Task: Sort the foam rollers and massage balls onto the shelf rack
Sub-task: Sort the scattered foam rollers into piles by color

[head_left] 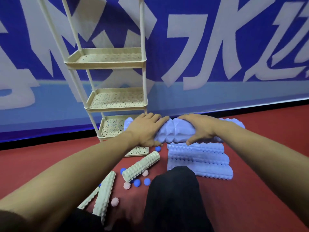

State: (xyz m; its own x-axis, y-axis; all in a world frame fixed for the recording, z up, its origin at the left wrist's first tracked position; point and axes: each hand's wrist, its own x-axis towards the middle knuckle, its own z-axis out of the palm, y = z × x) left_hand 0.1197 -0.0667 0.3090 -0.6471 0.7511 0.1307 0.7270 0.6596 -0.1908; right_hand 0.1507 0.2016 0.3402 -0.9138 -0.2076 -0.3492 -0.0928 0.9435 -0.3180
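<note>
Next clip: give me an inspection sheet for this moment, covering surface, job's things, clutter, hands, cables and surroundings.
Surface: red floor, items lie loose on it.
Job's things: cream rack, its three visible trays bare; lilac roller held beside the bottom tray; more lilac rollers side by side on the floor; cream rollers nearer left; blue balls and pink spiky balls scattered among them.
Clutter: nothing seen.
Hands: left hand and right hand each grip the lilac roller.
Cables: nothing seen.
Surroundings: blue banner with large white characters behind the rack; the person's dark-clothed knee at the bottom.
</note>
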